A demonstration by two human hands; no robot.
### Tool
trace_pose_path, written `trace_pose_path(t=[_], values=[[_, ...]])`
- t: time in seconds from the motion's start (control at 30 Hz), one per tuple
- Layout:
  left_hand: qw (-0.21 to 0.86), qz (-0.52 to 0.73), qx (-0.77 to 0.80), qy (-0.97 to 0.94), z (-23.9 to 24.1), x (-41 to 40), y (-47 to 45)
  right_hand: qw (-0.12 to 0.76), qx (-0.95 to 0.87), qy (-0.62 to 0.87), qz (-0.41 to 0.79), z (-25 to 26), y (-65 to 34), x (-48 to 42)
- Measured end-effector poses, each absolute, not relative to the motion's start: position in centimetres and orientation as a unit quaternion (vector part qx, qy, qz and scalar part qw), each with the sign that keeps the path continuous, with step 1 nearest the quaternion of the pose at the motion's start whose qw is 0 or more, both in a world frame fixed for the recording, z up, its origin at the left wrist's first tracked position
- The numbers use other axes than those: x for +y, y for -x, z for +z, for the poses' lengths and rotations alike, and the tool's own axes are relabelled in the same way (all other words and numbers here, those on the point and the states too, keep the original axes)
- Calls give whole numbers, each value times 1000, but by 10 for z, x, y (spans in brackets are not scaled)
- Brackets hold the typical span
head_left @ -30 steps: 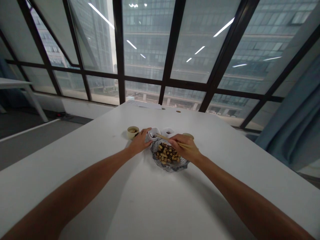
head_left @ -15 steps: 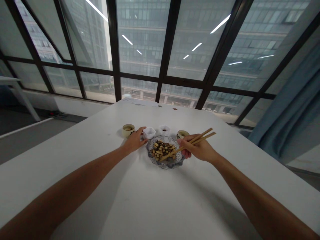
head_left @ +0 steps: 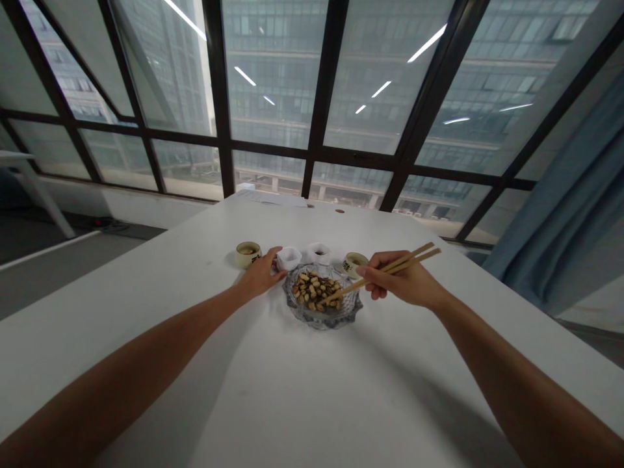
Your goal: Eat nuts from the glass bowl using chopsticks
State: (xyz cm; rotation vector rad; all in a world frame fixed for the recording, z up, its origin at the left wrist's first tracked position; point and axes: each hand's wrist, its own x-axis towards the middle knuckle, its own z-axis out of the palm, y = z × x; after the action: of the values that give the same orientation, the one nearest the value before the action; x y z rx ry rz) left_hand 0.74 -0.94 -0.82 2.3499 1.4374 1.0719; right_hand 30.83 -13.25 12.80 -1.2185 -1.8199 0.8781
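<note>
A clear glass bowl (head_left: pixel 322 318) of mixed beans or nuts sits mid-table. My right hand (head_left: pixel 402 281) grips a pair of wooden chopsticks (head_left: pixel 385 272); their tips reach into the bowl's contents from the right. My left hand (head_left: pixel 260 274) rests on the table left of the bowl, fingers curled against a small white cup (head_left: pixel 289 257). A second white cup (head_left: pixel 318 251) stands just behind the bowl.
A tan cup (head_left: pixel 247 254) stands left of my left hand, another tan cup (head_left: pixel 353 262) behind the bowl on the right. White table (head_left: pixel 273 390) stretches toward me. Papers (head_left: pixel 266 196) lie at its far edge. Big windows behind, blue curtain (head_left: pixel 560 214) at right.
My right hand has swung from over the bowl out to its right, turning the chopsticks so their tips point back into the bowl. My left hand stays by the white cup.
</note>
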Motion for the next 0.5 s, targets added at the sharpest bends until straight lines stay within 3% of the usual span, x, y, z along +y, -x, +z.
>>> trace_pose_path(t=[0.1,0.37,0.5], values=[[89,359,483,-794,-8,-10,-7,322,-726,477,377,128,-311,-132],[112,359,472,-798,-9,-7,-5,481,-679,466,302,110,-299,-122],[109,355,477,-797,-9,-7,-4,510,-663,483,258,114,-305,-121]])
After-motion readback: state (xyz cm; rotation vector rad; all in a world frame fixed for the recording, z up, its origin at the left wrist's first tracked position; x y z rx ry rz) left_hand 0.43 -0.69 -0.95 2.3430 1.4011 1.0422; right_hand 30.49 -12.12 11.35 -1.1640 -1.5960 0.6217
